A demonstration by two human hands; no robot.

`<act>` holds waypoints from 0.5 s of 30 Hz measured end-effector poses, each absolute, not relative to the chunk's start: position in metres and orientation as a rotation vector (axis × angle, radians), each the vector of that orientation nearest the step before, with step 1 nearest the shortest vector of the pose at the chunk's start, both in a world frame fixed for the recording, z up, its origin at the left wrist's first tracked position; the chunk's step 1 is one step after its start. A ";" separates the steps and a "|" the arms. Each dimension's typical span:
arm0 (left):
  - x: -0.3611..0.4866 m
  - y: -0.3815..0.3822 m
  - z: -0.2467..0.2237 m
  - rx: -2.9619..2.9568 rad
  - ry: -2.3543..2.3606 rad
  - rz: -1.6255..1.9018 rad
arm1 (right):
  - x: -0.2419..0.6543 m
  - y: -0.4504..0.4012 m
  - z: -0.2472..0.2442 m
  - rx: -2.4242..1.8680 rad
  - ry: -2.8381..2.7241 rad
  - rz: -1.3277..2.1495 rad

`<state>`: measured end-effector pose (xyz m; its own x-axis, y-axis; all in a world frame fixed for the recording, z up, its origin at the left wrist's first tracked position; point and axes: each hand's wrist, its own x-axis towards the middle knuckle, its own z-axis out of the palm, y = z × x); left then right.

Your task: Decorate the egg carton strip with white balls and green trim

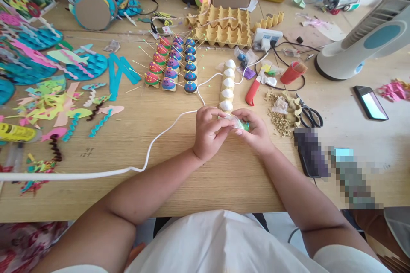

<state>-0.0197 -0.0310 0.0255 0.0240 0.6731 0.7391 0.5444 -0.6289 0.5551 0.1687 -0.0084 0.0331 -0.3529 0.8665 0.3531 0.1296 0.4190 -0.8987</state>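
My left hand [209,134] and my right hand [257,132] meet low over the table, fingers pinched on a small clear plastic packet [238,122]. Something green shows inside the packet near my right fingers; its exact kind is partly hidden. Just beyond my fingers lies an egg-carton strip [228,83] whose bumps are capped in white. To its left stand three painted egg-carton strips, one red and green [157,63], one purple and blue [171,66], one dark blue [190,68], with faces and thin pale-tipped sticks.
A red-handled cutter [252,92], black scissors [310,113] and brown scraps [279,121] lie at right, near phones [371,102] and a fan [368,38]. A white cable [150,147] crosses the left side. Paper cutouts [64,102] and egg trays [224,30] are farther off.
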 end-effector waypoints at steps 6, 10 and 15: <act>-0.018 -0.033 0.027 2.183 1.329 1.643 | 0.173 -0.007 0.033 -0.931 -1.805 0.532; -0.019 -0.036 0.029 2.137 1.312 1.540 | 0.176 -0.005 0.032 -0.958 -1.917 0.302; -0.019 -0.037 0.030 2.090 1.327 1.541 | 0.174 -0.001 0.028 -0.927 -2.100 0.106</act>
<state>-0.0192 -0.0370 0.0302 0.0401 0.7621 0.6462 0.5258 -0.5660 0.6349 0.1744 -0.0007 0.0285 -0.3941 0.6482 0.6516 0.5794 0.7255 -0.3713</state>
